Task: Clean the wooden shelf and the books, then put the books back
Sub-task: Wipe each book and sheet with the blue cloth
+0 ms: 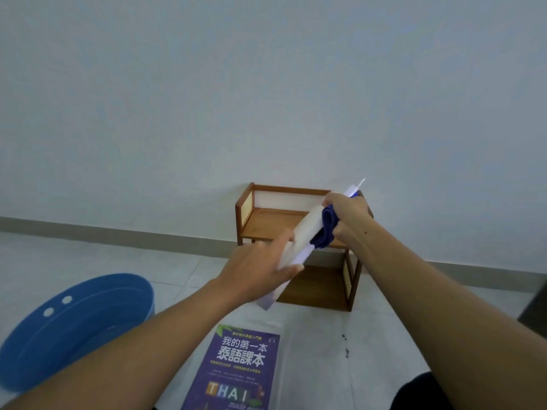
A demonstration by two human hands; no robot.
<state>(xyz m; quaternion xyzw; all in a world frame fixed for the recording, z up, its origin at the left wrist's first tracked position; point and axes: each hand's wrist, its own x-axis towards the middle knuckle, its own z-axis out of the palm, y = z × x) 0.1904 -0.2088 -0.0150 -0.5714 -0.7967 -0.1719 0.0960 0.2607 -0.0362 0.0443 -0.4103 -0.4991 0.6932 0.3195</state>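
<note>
- A plain pale wall (266,84) and a tiled floor (384,335) meet at a grey skirting board (118,235); everything sits on the floor.
- A blue basin (74,335) stands at the person's left, well apart from the shelf.
- The wooden shelf (275,220) stands against the wall straight ahead, two tiers, with woven side panels.
- A purple book (239,371) lies flat on the floor, cover up, between the forearms and close to the person.
- A white book (307,232) is held in the air in front of the shelf. Its long axis runs diagonally — near end low and left, far end high and right, pointing toward the shelf's upper tier.
- The left hand (257,270) grips the book's near end, thumb on top.
- The right hand (346,214) is curled round a blue cloth (324,229), pressing it on the book's far half, so this hand is nearer the shelf.
- Judging by that, the book is being wiped — any stroke would follow the long axis toward the left hand.
</note>
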